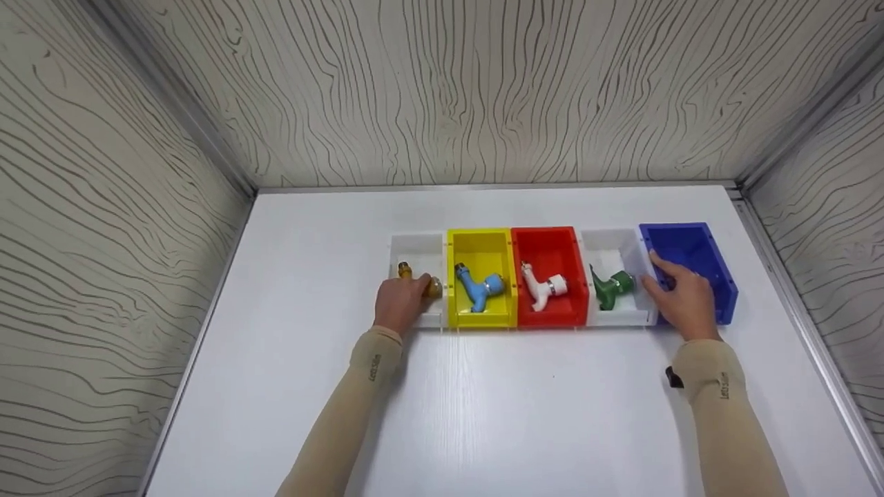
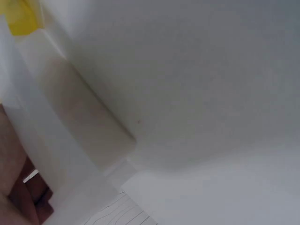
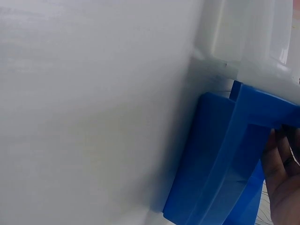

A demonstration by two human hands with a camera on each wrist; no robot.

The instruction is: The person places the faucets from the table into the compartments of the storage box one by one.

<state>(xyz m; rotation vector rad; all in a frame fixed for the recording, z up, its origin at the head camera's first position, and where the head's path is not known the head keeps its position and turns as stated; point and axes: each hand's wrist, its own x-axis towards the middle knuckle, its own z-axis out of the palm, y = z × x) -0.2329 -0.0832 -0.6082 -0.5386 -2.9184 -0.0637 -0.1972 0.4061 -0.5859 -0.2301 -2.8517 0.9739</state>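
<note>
My left hand (image 1: 400,304) reaches into the leftmost white bin (image 1: 418,243) and grips a brownish-yellow tap (image 1: 435,287), its thumb over the body. Over the wall between the right white bin (image 1: 608,317) and the blue bin (image 1: 680,238) is my right hand (image 1: 687,297), thumb and index finger apart near the rim. Its other fingers reach into the blue bin; a small dark patch shows beneath them, and whether they hold anything is hidden. The right wrist view shows these fingers (image 3: 276,168) behind the blue wall (image 3: 206,150).
Between the hands, a blue tap (image 1: 478,286) lies in a yellow bin (image 1: 480,241), a white tap (image 1: 544,286) in a red bin (image 1: 543,241), and a green tap (image 1: 610,286) in the right white bin. The bins stand side by side on a white table (image 1: 511,414) before patterned walls.
</note>
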